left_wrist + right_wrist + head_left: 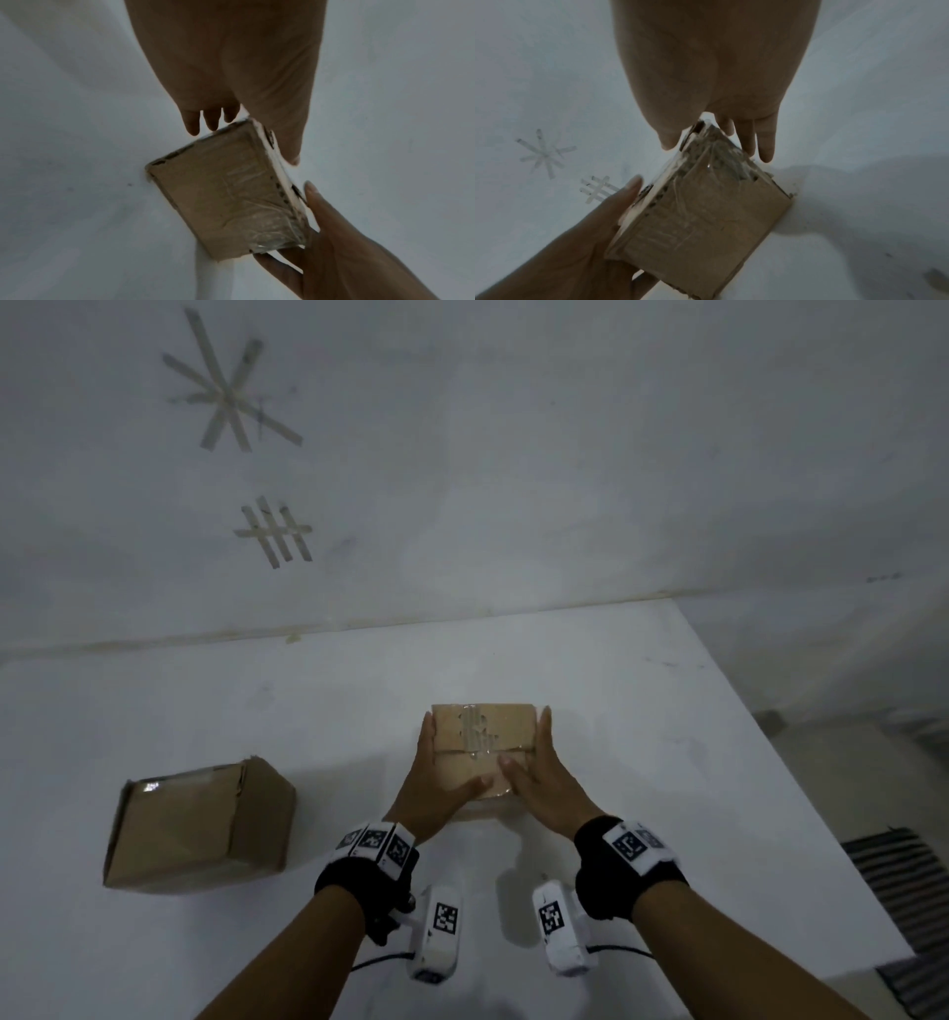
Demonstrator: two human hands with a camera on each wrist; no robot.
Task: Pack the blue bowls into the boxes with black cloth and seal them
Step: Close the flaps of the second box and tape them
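Observation:
A small cardboard box (482,747) with its flaps closed and clear tape across the top seam sits at the middle of the white table (667,711). My left hand (426,778) lies along its left side with straight fingers and the thumb on top. My right hand (544,783) mirrors it on the right side. The left wrist view shows the taped box (231,192) between my left hand (231,71) and right hand (347,243). The right wrist view shows the box (706,223), right hand (713,60) and left hand (577,243). No blue bowl or black cloth shows.
A second, larger cardboard box (200,824) lies tilted at the left of the table, closed, with a glint of tape on it. The white wall behind carries tape marks (274,534). The table's right edge drops to a floor with a striped mat (904,891).

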